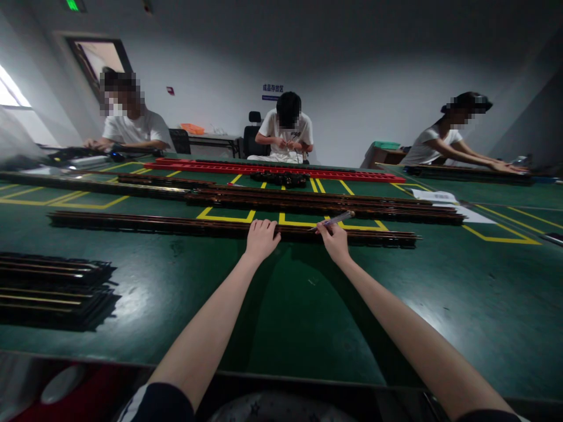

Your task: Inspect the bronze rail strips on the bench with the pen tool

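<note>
A long dark rail lies across the green table in front of me. My left hand rests on the rail with its fingers curled over the near edge. My right hand is just to the right on the same rail, closed on a thin pen-like tool whose tip points at the rail.
More long dark rails lie further back, and a red rail behind them. A stack of dark rails sits at the near left. Three people work at the far side. Papers lie right of centre.
</note>
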A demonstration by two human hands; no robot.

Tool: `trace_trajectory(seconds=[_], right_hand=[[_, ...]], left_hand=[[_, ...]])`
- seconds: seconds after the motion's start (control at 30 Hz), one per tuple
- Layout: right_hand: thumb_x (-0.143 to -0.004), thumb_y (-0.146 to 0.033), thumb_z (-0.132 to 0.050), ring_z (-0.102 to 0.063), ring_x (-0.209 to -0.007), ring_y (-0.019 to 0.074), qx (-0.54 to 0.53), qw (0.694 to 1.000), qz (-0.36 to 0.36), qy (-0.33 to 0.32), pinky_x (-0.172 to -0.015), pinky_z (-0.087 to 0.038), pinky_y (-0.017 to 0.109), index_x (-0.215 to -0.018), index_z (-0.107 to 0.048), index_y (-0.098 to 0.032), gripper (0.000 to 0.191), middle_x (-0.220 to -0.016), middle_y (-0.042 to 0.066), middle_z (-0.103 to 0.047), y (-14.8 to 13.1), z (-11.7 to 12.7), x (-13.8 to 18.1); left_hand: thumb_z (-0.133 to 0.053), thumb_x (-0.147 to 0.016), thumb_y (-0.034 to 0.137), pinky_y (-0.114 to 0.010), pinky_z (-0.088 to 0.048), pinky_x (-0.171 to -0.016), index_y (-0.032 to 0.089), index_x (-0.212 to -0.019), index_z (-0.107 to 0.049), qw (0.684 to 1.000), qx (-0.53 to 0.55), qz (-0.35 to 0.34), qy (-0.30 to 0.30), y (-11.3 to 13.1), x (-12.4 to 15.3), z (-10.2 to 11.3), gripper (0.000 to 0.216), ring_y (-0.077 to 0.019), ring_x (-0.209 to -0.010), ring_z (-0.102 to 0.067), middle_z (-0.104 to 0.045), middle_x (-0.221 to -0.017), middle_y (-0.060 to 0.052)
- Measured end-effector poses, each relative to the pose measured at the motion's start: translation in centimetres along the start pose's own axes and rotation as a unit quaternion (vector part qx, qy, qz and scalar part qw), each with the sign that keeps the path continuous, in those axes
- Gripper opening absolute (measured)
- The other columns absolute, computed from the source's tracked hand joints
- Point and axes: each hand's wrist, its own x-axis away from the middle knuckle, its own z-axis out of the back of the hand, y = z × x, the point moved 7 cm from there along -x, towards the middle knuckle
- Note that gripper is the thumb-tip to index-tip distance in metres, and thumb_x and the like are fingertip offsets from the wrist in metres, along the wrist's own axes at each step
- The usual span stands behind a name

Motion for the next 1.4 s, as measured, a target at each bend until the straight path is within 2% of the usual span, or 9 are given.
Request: trace_trajectory(seconds=[0.33,0.57,0.8,1.17,1.4], right_hand=[[-0.079,-0.069,-0.047,-0.064,-0.067,0.0239,-0.011,1.000,-0.013,0.021,-0.067,-0.049,0.037,-0.076,-0.060,-0.018,0.053,-0.073,0.010,-0.070,0.24,0.41,-0.01],[-0.078,-0.068,-0.049,-0.064,-0.061,0.0231,-0.031,0.999,-0.013,-0.001,-0.061,-0.049,0.036,-0.083,-0.058,-0.019,0.050,-0.074,0.010,-0.072,-0.18,0.14,0.10],[-0.079,-0.063,-0.054,-0.070,-0.076,0.0253,-0.046,0.999,-0.012,0.013,-0.077,-0.052,0.041,-0.083,-0.057,-0.020,0.044,-0.074,0.009,-0.073,0.00,0.23,0.08],[-0.077,-0.059,-0.059,-0.071,-0.078,0.0267,-0.053,0.998,-0.015,0.018,-0.083,-0.052,0.045,-0.077,-0.057,-0.021,0.038,-0.075,0.010,-0.074,0.26,0.40,0.15],[-0.078,-0.058,-0.056,-0.071,-0.076,0.0256,-0.039,0.999,-0.011,0.017,-0.078,-0.053,0.042,-0.076,-0.058,-0.020,0.039,-0.074,0.010,-0.073,0.18,0.37,0.13]], left_hand=[[-0.041,-0.092,0.032,-0.047,-0.036,-0.108,0.011,-0.123,-0.058,1.000,-0.011,0.007,-0.012,0.11,0.02,0.25,0.041,-0.0279,-0.114,-0.055,-0.063,-0.119,-0.014],[-0.040,-0.092,0.031,-0.049,-0.037,-0.107,0.015,-0.123,-0.058,1.000,0.000,0.003,-0.006,-0.01,-0.07,0.01,0.040,-0.0282,-0.114,-0.056,-0.063,-0.119,-0.013],[-0.040,-0.091,0.032,-0.051,-0.037,-0.107,0.018,-0.123,-0.057,1.000,0.001,0.001,-0.002,-0.11,-0.07,-0.12,0.039,-0.0289,-0.115,-0.055,-0.063,-0.119,-0.012],[-0.039,-0.091,0.032,-0.050,-0.036,-0.106,0.015,-0.122,-0.058,1.000,-0.013,0.002,0.000,0.09,0.01,0.16,0.040,-0.0295,-0.113,-0.055,-0.064,-0.117,-0.013],[-0.039,-0.091,0.032,-0.048,-0.037,-0.106,0.016,-0.122,-0.058,1.000,-0.010,0.003,-0.008,0.09,0.01,0.16,0.039,-0.0284,-0.114,-0.055,-0.063,-0.118,-0.012]])
